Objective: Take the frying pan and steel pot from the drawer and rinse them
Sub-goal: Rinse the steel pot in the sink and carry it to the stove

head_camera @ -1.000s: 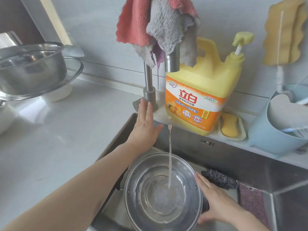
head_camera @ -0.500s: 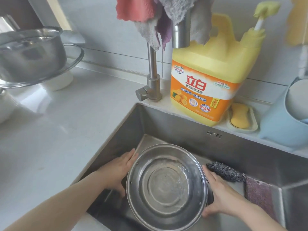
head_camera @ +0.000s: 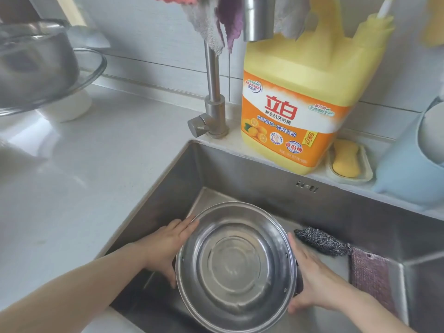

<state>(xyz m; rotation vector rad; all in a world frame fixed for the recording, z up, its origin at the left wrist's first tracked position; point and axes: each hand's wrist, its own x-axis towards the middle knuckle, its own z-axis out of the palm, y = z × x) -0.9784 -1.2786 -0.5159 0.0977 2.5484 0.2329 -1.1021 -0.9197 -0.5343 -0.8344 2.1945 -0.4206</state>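
A round steel pot point(head_camera: 236, 263) is held inside the steel sink point(head_camera: 240, 179), its mouth facing me and a little water in its bottom. My left hand point(head_camera: 165, 248) grips its left side, and my right hand point(head_camera: 310, 272) grips its right side over a dark handle. The tap spout point(head_camera: 257, 18) hangs above the sink and no water runs from it. No frying pan is in view.
A big yellow detergent jug point(head_camera: 302, 97) stands on the sink's back ledge beside a soap dish point(head_camera: 348, 164) and a blue holder point(head_camera: 408, 169). A steel scourer point(head_camera: 319, 241) and purple cloth point(head_camera: 370, 275) lie in the sink. Steel bowls point(head_camera: 36, 63) sit on the left counter.
My left hand left the tap lever and came down to the pot's left side. The water stream stopped. The view moved closer to the sink.
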